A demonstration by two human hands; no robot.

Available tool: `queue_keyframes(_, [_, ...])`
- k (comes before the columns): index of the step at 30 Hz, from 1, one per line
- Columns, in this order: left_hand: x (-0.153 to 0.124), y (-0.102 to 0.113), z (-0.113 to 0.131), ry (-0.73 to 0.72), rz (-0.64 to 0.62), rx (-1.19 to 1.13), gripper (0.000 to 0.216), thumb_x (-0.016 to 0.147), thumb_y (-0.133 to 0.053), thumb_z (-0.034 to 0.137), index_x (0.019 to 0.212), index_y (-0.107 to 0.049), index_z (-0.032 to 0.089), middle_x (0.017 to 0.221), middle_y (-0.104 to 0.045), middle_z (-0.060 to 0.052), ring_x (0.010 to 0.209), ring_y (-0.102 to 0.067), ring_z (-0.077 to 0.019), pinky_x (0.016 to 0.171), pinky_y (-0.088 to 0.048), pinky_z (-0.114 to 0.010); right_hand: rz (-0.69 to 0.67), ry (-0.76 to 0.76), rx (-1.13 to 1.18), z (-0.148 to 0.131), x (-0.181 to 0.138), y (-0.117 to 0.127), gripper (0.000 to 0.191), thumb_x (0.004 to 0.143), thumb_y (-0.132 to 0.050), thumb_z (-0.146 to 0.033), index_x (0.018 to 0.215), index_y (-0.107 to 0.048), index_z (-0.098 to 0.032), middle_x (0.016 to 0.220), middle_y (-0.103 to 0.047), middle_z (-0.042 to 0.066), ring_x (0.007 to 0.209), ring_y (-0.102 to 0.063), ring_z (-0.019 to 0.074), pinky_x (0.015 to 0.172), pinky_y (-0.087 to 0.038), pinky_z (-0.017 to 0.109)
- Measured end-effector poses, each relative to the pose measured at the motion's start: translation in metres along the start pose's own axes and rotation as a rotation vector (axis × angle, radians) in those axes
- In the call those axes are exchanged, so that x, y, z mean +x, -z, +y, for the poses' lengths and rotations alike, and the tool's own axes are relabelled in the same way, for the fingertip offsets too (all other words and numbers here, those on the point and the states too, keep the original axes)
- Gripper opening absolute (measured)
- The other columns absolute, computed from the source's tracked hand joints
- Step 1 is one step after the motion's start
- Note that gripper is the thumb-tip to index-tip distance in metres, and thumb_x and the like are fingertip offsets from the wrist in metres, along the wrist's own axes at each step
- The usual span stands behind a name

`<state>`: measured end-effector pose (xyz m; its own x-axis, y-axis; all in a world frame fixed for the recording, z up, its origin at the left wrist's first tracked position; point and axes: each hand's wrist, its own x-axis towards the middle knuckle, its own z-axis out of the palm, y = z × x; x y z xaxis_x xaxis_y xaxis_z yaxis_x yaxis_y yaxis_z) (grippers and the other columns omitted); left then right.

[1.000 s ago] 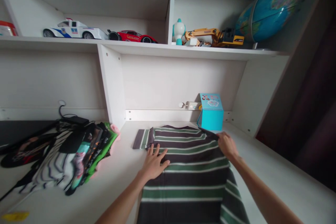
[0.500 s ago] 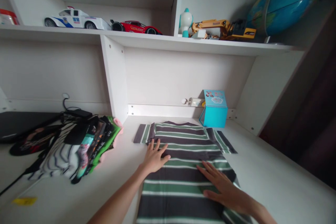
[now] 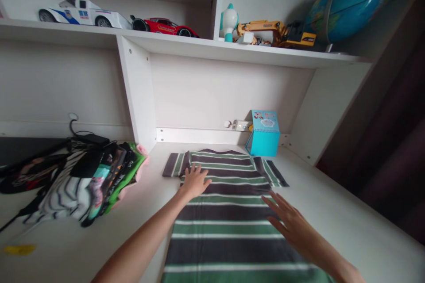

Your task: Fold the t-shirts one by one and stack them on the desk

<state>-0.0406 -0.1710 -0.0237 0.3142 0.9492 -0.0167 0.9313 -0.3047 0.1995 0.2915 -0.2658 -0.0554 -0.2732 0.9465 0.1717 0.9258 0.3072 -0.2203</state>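
A short-sleeved shirt (image 3: 226, 216) with green, dark grey and white stripes lies spread on the white desk, its collar end toward the back and both sleeves out to the sides. My left hand (image 3: 194, 181) rests on its upper left part, just below the left sleeve, with fingers spread. Over the shirt's right side is my right hand (image 3: 287, 216), fingers stretched out and thumb apart; whether it touches the cloth I cannot tell. Neither hand grips anything. The shirt's lower end runs out of view at the bottom.
Left on the desk (image 3: 133, 230) lie a pile of folded clothes (image 3: 96, 181), a dark laptop-like slab (image 3: 29, 150), a black adapter (image 3: 93, 139) and a yellow tag (image 3: 19, 249). A blue desk calendar (image 3: 265, 135) stands behind the shirt. Toys and a globe (image 3: 352, 4) occupy the shelf above.
My right hand has shifted right toward the shirt's edge. My left hand has moved slightly up the shirt, staying spread. The lower right part of the shirt now lies flatter. The view has shifted a little.
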Motion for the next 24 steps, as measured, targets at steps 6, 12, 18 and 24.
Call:
queue_keyframes(6, [0.01, -0.021, -0.017, 0.055, -0.004, -0.024, 0.075, 0.077, -0.014, 0.074, 0.14, -0.019, 0.033, 0.149, -0.008, -0.005, 0.133, 0.001, -0.037, 0.102, -0.007, -0.058, -0.005, -0.12, -0.125, -0.04, 0.056, -0.036, 0.056, 0.087, -0.028, -0.056, 0.137, -0.027, -0.031, 0.146, -0.022, 0.004, 0.133, -0.012, 0.031, 0.099, -0.024, 0.058])
queue_keyframes(12, [0.025, -0.026, -0.026, 0.177, 0.001, -0.032, 0.091, 0.066, -0.014, 0.083, 0.141, -0.013, 0.032, 0.149, 0.001, -0.005, 0.131, 0.005, -0.0432, 0.101, -0.007, -0.059, -0.017, -0.186, -0.129, -0.009, 0.065, -0.046, 0.06, 0.082, -0.027, -0.065, 0.136, -0.022, -0.04, 0.146, -0.021, 0.0, 0.134, -0.01, 0.0312, 0.099, -0.023, 0.057])
queue_keyframes(18, [0.039, -0.016, -0.022, 0.125, -0.08, -0.029, 0.094, 0.065, -0.016, 0.084, 0.141, -0.01, 0.03, 0.149, 0.0, -0.006, 0.131, 0.003, -0.0418, 0.102, -0.007, -0.057, -0.101, -0.214, -0.139, -0.002, 0.077, -0.035, 0.061, 0.083, -0.026, -0.064, 0.138, -0.019, -0.038, 0.147, -0.019, 0.003, 0.133, -0.01, 0.0338, 0.097, -0.021, 0.062])
queue_keyframes(24, [0.016, -0.014, -0.047, 0.212, -0.032, -0.002, 0.093, 0.069, -0.014, 0.08, 0.142, -0.013, 0.022, 0.148, -0.006, -0.013, 0.132, 0.0, -0.0413, 0.101, -0.008, -0.059, -0.045, -0.064, -0.069, -0.049, 0.042, -0.051, 0.063, 0.083, -0.026, -0.064, 0.138, -0.02, -0.035, 0.147, -0.018, 0.004, 0.133, -0.01, 0.031, 0.1, -0.021, 0.059])
